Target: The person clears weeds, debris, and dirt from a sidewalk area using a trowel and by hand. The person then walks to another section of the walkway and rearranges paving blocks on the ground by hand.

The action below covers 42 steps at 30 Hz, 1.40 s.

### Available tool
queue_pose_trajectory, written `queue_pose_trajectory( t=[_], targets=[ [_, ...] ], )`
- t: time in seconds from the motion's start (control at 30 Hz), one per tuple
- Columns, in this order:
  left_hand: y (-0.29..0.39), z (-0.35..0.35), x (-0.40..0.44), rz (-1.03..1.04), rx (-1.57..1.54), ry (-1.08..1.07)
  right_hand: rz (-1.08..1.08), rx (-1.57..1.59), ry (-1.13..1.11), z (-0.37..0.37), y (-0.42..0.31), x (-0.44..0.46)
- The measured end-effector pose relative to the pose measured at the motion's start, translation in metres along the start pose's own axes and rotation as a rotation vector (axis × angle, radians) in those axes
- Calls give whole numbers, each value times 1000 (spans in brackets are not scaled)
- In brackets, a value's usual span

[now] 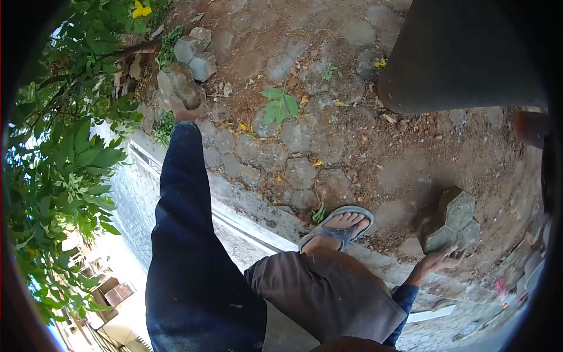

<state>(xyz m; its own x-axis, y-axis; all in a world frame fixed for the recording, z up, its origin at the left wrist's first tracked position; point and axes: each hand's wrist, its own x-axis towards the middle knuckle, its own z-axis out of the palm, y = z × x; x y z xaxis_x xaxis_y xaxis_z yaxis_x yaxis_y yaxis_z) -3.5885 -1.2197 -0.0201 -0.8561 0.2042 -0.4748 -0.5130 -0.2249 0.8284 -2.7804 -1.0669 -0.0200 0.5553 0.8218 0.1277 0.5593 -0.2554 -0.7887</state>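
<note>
My left hand [186, 112], at the end of a dark blue sleeve, reaches out at the left and holds the near edge of a dirty concrete paving block [180, 85]. Its fingers are partly hidden by the block. Just beyond lie more grey paving blocks [202, 66], touching one another. At the lower right, my right hand [441, 261] lies beside a thick, soil-caked paving block [448, 222], with its fingers apart at the block's lower edge. Whether those fingers bear any of its weight I cannot tell.
My sandalled foot [346, 226] rests by a concrete kerb [252, 205]. Reddish soil and sunken pavers [296, 138] cover the ground, with a green leaf sprig [280, 107]. Leafy branches [70, 141] crowd the left side. A large dark shape [463, 58] fills the upper right.
</note>
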Motion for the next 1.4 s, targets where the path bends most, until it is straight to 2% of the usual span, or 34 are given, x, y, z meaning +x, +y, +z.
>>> queue_pose_trajectory(
  t=[0.03,0.1,0.13,0.2,0.23,0.27,0.33,0.53,0.57,0.67,0.77,0.83,0.93,0.97,1.03,1.07,1.17,1.2,1.27,1.3,1.33,1.37,1.4],
  targets=[
    [3,-7,9,-10,1,2,-6,27,-20,0,-1,0],
    [9,-21,32,-306,-531,403,16,-22,-18,0,-6,1],
    [16,-28,36,-307,-530,403,38,-64,-19,1,-7,2],
    [21,-34,23,-729,-600,191,49,-71,-20,1,-8,2],
    [16,-30,22,-618,-467,249,61,-75,-21,0,-8,3],
    [9,-29,18,-619,-463,252,64,-79,-22,-1,-7,3],
    [3,-29,8,-439,-285,183,49,-125,-1,-1,-5,4],
    [-32,-22,-47,-289,-225,119,-3,-76,-54,-2,-1,4],
    [-34,-16,-65,-355,-253,221,1,-78,-50,-5,0,4],
    [-42,-8,-133,-348,-78,182,4,-59,-49,-4,1,4],
    [-57,5,-199,-442,-9,227,-115,-190,-36,-5,-1,5],
    [-69,33,-261,-606,359,76,-501,-511,54,-7,-14,6],
    [-76,75,-317,-761,467,14,-543,-387,13,-7,-53,-8],
    [-82,83,-333,-813,478,-30,-514,-192,-73,-4,-59,-15],
    [-85,96,-355,-950,581,-249,-261,-29,-346,-4,-77,-33],
    [-88,107,-370,-979,589,-272,-161,98,-490,1,-85,-40],
    [-98,155,-424,-1055,756,-377,133,344,-690,19,-101,-58],
    [-104,167,-434,-1060,761,-391,131,341,-675,23,-109,-59],
    [-117,185,-451,-1181,829,-723,185,654,-615,24,-120,-56],
    [-127,194,-460,-1185,835,-735,83,498,-665,6,-133,-44],
    [-137,203,-469,-1108,874,-946,181,622,-472,3,-131,-40],
    [-148,214,-476,-1018,904,-1153,211,645,-384,-7,-129,-33],
    [-159,225,-481,-963,980,-1267,238,671,-304,-19,-124,-22]
  ],
)
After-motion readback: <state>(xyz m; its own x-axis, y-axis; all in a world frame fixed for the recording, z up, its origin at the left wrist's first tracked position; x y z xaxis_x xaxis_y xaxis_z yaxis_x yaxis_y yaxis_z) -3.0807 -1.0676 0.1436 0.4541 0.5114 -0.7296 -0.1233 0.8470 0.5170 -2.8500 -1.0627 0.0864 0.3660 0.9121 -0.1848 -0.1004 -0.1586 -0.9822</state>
